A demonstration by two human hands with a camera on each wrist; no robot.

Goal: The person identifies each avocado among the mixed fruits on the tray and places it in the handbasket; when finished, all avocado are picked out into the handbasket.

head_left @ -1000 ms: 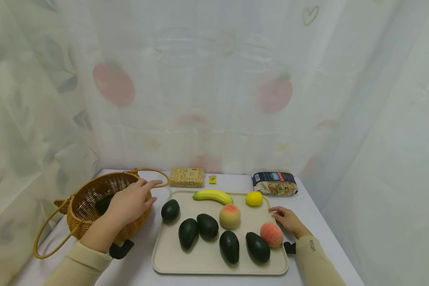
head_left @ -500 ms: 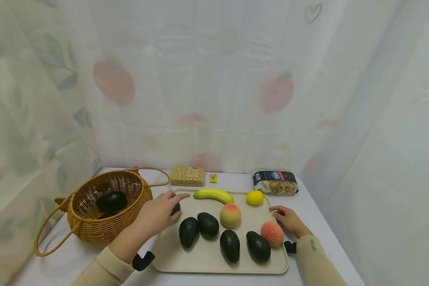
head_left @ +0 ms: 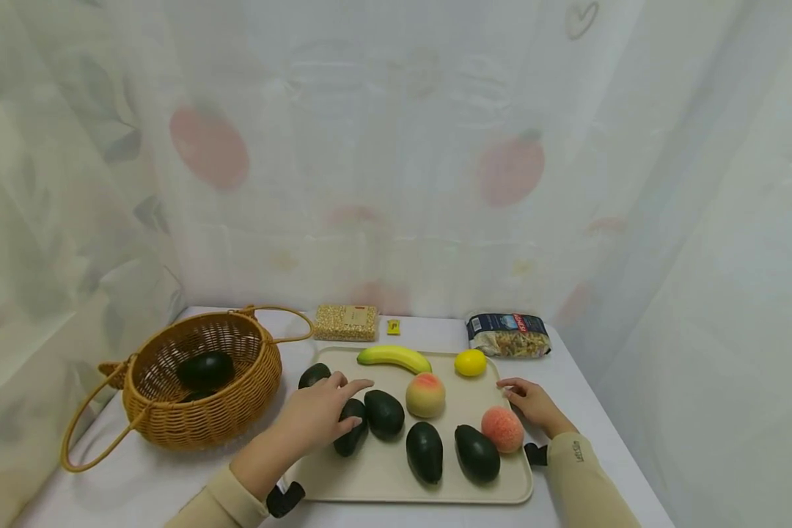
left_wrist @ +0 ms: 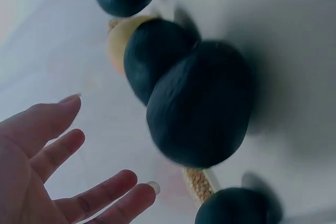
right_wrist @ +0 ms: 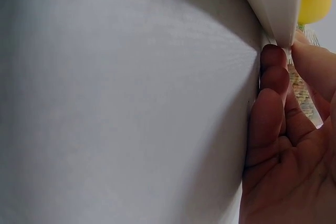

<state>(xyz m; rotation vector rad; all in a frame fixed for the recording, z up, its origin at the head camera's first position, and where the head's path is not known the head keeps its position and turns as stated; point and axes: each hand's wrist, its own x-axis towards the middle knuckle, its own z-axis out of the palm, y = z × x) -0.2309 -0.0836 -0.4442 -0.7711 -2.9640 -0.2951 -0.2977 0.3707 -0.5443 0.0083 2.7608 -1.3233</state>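
Left hand (head_left: 313, 414): while its fingers spread loosely, holding nothing, it hovers near an avocado (head_left: 352, 441) at the left of the beige tray (head_left: 363, 488).
Right hand (head_left: 533, 407): thumb and fingers pinch the tray's right edge.
Wicker basket (head_left: 204, 431): at the counter's (head_left: 171, 480) left, avocados (head_left: 206, 370) inside.

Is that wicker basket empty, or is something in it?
The basket isn't empty: an avocado lies inside, and part of another dark shape shows on its near side.

avocado (left_wrist: 199, 106) | dark green | lying on flat beige tray (head_left: 369, 480)
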